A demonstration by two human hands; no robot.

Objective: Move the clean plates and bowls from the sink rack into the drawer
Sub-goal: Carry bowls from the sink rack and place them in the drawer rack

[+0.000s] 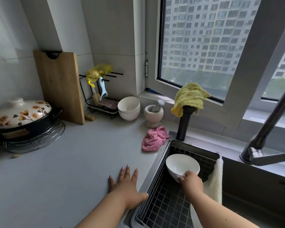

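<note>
Right hand [190,179] grips white bowl [182,166] in sink rack [163,199] — only dish visible there; left hand [126,181] flat on countertop [69,170]; drawer unseen.

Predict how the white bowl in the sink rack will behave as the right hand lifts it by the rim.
The white bowl looks glazed, so probably stiff, fragile and slippery. The right hand pinches only its near rim, so it may tilt. Its round underside could rock on the wire rack.
</note>
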